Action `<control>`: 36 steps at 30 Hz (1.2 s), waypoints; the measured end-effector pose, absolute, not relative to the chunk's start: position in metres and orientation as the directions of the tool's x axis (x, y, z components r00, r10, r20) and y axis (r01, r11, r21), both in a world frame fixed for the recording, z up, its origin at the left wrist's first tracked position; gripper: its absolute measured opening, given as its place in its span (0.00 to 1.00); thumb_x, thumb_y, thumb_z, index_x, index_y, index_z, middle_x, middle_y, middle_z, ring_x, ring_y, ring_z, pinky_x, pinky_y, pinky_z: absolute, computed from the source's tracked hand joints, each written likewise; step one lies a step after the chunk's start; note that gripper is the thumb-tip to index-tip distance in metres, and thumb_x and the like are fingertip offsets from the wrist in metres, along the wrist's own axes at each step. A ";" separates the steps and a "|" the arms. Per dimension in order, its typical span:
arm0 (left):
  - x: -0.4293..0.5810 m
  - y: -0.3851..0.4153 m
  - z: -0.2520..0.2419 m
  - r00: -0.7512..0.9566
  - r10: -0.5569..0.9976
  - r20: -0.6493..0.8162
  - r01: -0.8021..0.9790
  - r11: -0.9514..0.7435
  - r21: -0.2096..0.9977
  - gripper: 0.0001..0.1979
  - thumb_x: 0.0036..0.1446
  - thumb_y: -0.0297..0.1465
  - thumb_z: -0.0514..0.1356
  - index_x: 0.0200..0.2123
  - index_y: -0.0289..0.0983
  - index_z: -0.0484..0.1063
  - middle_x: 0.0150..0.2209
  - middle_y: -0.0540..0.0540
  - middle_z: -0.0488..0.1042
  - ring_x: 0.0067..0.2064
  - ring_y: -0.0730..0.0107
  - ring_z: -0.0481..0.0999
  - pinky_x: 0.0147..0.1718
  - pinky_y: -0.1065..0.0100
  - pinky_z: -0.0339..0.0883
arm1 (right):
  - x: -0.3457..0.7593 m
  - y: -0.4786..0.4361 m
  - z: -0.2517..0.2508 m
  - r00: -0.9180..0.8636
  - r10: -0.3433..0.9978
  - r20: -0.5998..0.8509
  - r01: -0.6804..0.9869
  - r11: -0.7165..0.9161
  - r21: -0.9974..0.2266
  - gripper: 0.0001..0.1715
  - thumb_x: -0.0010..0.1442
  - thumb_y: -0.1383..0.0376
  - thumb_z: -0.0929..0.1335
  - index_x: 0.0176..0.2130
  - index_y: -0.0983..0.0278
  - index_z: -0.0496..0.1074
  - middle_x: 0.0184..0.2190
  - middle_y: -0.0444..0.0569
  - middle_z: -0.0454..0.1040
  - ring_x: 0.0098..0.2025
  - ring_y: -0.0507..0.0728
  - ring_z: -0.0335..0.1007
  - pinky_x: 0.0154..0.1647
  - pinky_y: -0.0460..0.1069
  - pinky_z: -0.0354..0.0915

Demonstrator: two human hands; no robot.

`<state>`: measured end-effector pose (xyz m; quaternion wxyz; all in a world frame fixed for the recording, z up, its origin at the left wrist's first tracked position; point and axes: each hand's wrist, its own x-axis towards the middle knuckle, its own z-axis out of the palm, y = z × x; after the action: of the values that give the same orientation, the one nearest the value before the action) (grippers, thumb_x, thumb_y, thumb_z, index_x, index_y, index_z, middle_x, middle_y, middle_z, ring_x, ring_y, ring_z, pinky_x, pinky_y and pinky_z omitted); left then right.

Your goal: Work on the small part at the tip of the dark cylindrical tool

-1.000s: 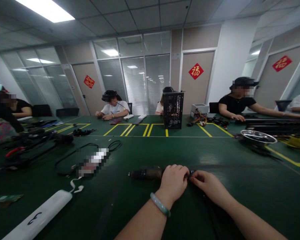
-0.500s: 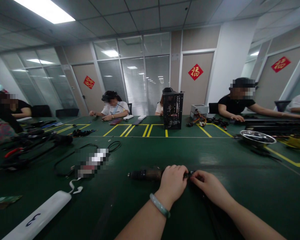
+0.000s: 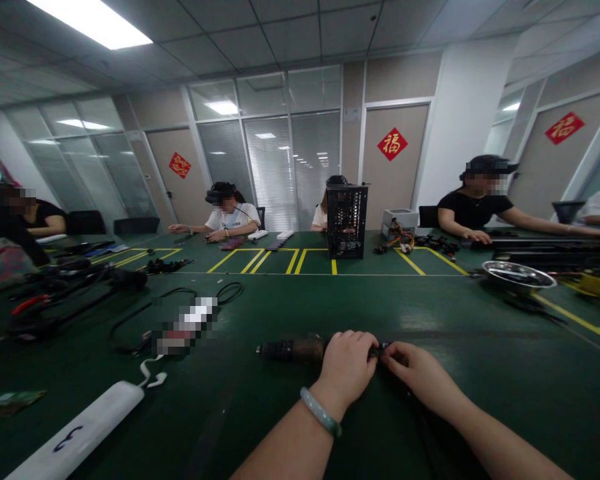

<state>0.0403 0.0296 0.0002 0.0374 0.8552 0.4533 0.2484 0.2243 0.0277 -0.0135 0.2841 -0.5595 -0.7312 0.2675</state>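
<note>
Where the left hand [image 3: 347, 367] clasps: palm and fingers cover the rear of a long brown-and-black cylindrical tool [image 3: 300, 349], lying sideways on the green tabletop [image 3: 260, 420].
Tool's front: black, narrowing, jutting left beyond that grip.
Right hand [image 3: 423, 373]: thumb and fingertips together on a small dark end piece [image 3: 382, 346], mostly hidden, just beside the left fingers.

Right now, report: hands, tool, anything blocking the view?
Left hand curled over dark cylindrical tool, hiding part of it. Right hand at its right end, grip unclear. Tool lying on green table.
</note>
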 end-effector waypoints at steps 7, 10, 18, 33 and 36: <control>0.040 0.029 0.001 0.457 0.805 0.378 0.760 -0.575 0.304 0.07 0.59 0.30 0.61 0.41 0.41 0.68 0.41 0.50 0.73 0.44 0.62 0.70 0.43 0.61 0.60 | 0.225 0.028 -0.014 -0.187 0.977 0.098 0.638 0.197 -0.744 0.13 0.60 0.58 0.64 0.33 0.61 0.74 0.30 0.45 0.78 0.33 0.57 0.73 0.32 0.47 0.62; 0.040 0.029 0.003 0.462 0.811 0.360 0.765 -0.569 0.302 0.07 0.59 0.30 0.60 0.42 0.41 0.68 0.42 0.50 0.72 0.44 0.62 0.70 0.44 0.61 0.60 | 0.225 0.028 -0.015 -0.178 0.980 0.092 0.632 0.186 -0.753 0.13 0.60 0.58 0.64 0.33 0.61 0.74 0.30 0.45 0.78 0.32 0.57 0.73 0.32 0.47 0.62; 0.040 0.028 0.005 0.462 0.811 0.360 0.769 -0.568 0.293 0.07 0.58 0.27 0.60 0.40 0.40 0.68 0.42 0.50 0.72 0.45 0.63 0.70 0.43 0.62 0.60 | 0.225 0.027 -0.014 -0.179 0.981 0.074 0.616 0.171 -0.769 0.13 0.60 0.58 0.64 0.34 0.62 0.74 0.31 0.45 0.77 0.33 0.56 0.73 0.31 0.46 0.62; 0.043 0.032 0.001 0.426 0.829 0.362 0.787 -0.537 0.305 0.05 0.57 0.28 0.61 0.37 0.42 0.69 0.37 0.52 0.73 0.40 0.64 0.71 0.40 0.63 0.61 | 0.222 0.025 -0.015 -0.097 0.987 0.128 0.635 0.161 -0.756 0.11 0.59 0.60 0.66 0.31 0.63 0.73 0.28 0.45 0.76 0.30 0.55 0.72 0.29 0.45 0.62; 0.042 0.032 0.002 0.412 0.848 0.333 0.798 -0.512 0.317 0.05 0.57 0.28 0.60 0.38 0.41 0.70 0.37 0.51 0.73 0.40 0.64 0.71 0.40 0.63 0.60 | 0.222 0.024 -0.014 -0.105 0.989 0.108 0.621 0.150 -0.770 0.11 0.60 0.59 0.66 0.31 0.63 0.73 0.28 0.44 0.77 0.29 0.54 0.72 0.28 0.44 0.62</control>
<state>0.0423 0.0321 0.0024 0.0543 0.8384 0.4911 0.2303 0.2219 0.0241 -0.0137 0.3225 -0.5862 -0.6863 0.2851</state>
